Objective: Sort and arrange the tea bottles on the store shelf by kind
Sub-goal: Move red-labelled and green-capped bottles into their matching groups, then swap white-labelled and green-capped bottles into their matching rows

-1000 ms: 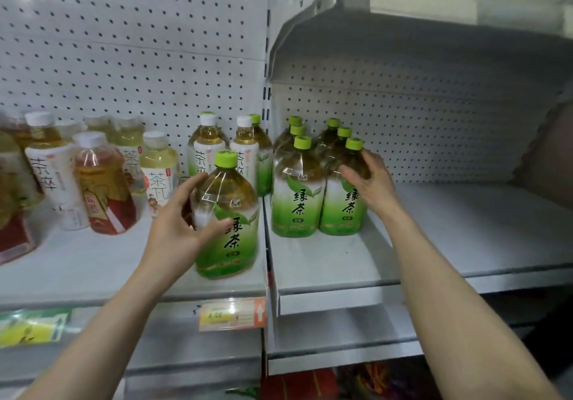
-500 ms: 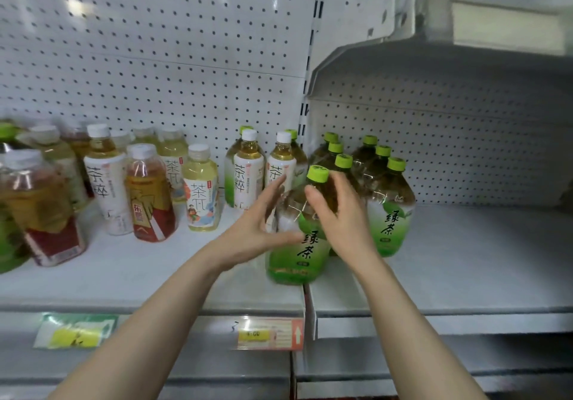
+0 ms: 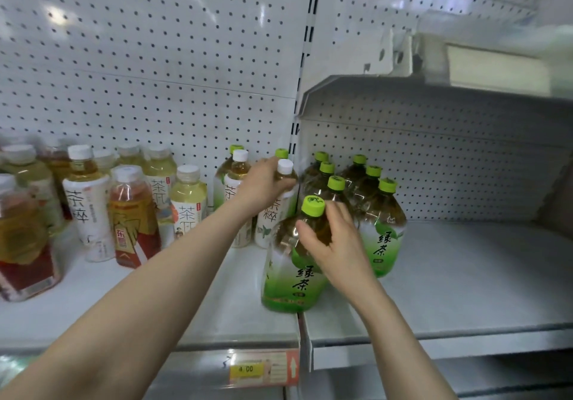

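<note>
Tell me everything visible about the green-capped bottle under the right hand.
The green tea bottle is clear plastic with a bright green cap, dark tea in its shoulder and a white-to-green label with black characters. It stands nearly upright at the seam between the two shelf boards, in front of the other green-capped bottles. The right hand grips its neck and shoulder.

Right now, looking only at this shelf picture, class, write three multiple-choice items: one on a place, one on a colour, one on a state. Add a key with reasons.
1. Where does the green-capped bottle under the right hand stand?
A. at the seam between two shelf boards
B. on the upper shelf
C. on the floor

2. What colour is the cap of the bottle that the left hand grips?
A. red
B. white
C. green

3. How does the green-capped bottle stand?
A. lying flat
B. upside down
C. upright

Key: 1 A, its base sits over the gap; 2 B, a white cap shows above the fingers; 3 C, cap on top.
</note>
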The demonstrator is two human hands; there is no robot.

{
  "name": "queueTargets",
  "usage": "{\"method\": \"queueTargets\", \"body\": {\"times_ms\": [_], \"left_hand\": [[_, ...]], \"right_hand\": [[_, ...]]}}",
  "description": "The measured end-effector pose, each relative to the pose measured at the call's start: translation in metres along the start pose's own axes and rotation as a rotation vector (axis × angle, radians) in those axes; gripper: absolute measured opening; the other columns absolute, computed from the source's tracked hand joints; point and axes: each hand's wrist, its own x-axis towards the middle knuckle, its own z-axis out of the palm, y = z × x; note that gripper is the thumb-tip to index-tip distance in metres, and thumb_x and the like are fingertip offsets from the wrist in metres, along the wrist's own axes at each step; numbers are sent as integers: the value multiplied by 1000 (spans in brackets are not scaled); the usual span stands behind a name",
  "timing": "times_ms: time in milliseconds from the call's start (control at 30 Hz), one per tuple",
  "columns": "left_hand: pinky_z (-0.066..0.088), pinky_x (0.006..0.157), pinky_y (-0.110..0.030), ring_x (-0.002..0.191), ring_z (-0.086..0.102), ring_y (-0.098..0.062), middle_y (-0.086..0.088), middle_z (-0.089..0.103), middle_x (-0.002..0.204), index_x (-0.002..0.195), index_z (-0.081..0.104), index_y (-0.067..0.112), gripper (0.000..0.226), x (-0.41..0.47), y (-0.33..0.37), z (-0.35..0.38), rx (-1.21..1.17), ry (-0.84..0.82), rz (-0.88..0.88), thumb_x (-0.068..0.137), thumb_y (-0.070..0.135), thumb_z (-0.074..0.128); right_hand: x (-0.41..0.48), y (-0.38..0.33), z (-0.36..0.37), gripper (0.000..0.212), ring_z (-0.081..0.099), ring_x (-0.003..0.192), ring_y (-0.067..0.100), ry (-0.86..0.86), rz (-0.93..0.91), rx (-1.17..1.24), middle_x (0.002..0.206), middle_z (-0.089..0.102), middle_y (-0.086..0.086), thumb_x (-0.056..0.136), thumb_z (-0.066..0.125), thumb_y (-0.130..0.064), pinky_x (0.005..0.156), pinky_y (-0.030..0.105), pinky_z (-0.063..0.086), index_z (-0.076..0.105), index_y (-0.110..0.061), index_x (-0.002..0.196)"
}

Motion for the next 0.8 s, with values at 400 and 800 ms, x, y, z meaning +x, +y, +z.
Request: {"method": "queueTargets", "body": {"times_ms": [400,800], "left_hand": [[52,78,-35,92,65,-13,7,69,97,110,66,21,27,-127,-48,-82,-192,301,3,85,32,68],[51,80,-30,97,61,5,26,65,104,118,53,32,33,-154,-69,-106,-241,351,-67,87,35,64]], "right_hand": [[23,-30,49,41,61,84,20,177,194,-68,90,61,-4,95,48,-57,73,38,52,42,-22,116],[113,-21,106,48,60,109,32,355,327,-157,114,66,13,98,46,-50,90,44,48,48,-9,123]]}}
